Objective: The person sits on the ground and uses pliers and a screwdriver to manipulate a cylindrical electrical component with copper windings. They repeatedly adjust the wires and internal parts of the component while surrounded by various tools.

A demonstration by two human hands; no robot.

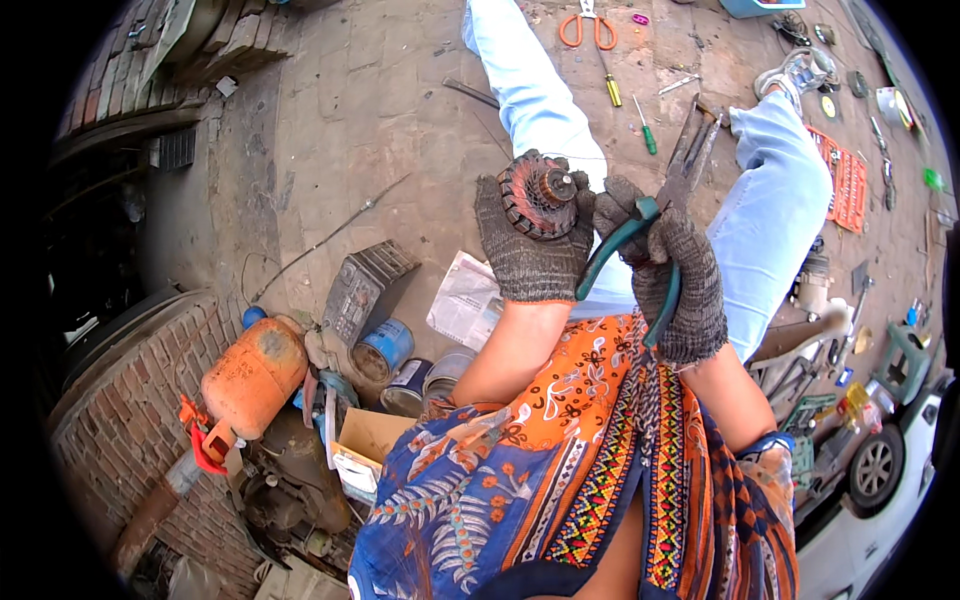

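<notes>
Both hands wear dark grey knit gloves. My left hand point(533, 262) is closed around a round motor armature point(538, 195) with copper-coloured windings and a short shaft pointing up. My right hand point(688, 290) grips a pair of long-jawed pliers point(686, 172) with green handles. Its jaws point away from me and stand apart, and its handles are spread. One handle reaches across towards the left wrist. The jaws are apart from the armature.
Scissors with orange handles point(588, 32), a yellow screwdriver point(613, 92) and a green screwdriver point(648, 138) lie on the brick floor ahead. An orange socket case point(842, 180) is at right. An orange gas cylinder point(255, 375), paint cans point(384, 350) and a cardboard box point(372, 436) stand at left.
</notes>
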